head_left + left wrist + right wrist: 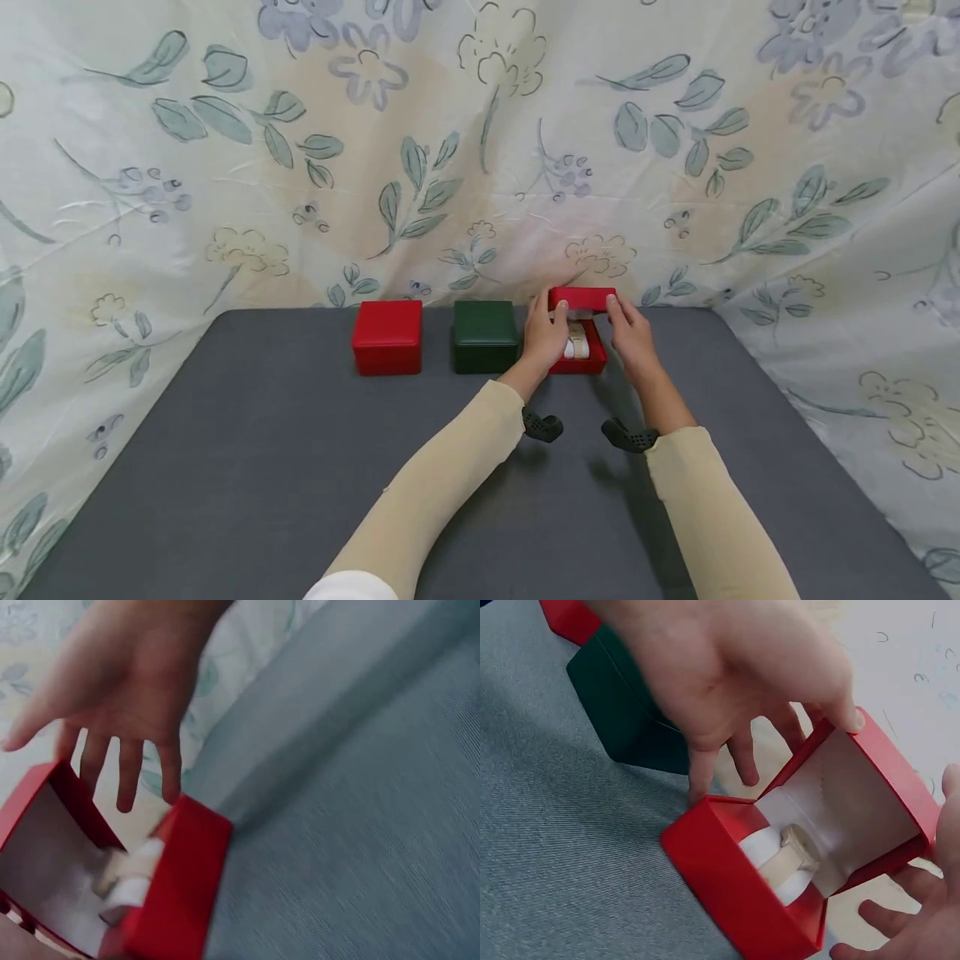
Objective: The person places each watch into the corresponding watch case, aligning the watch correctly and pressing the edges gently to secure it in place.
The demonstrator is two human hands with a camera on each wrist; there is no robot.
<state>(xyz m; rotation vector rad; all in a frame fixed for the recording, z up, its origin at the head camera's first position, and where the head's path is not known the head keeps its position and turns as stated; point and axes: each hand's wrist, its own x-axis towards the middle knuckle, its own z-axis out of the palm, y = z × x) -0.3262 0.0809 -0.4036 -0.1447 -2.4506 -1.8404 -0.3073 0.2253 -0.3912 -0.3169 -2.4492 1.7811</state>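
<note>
A red watch box [597, 363] stands at the right of the row with its lid [583, 297] raised. Inside it a wristwatch [799, 846] with a pale strap sits around a white cushion [761, 845]. My left hand [546, 332] is at the box's left side; in the right wrist view its thumb presses the lid's edge and its fingers extend down beside the box. At the right side, my right hand [633, 335] has its thumb by the lid's corner. Its fingers are straight and spread in the left wrist view.
A closed green box [486, 337] stands just left of the raised-lid box. Farther left is another closed red box [387, 337]. All stand near the back edge of the dark grey table [300, 467]. Behind hangs a floral cloth [420, 92]. Each wrist wears a black camera mount [542, 426].
</note>
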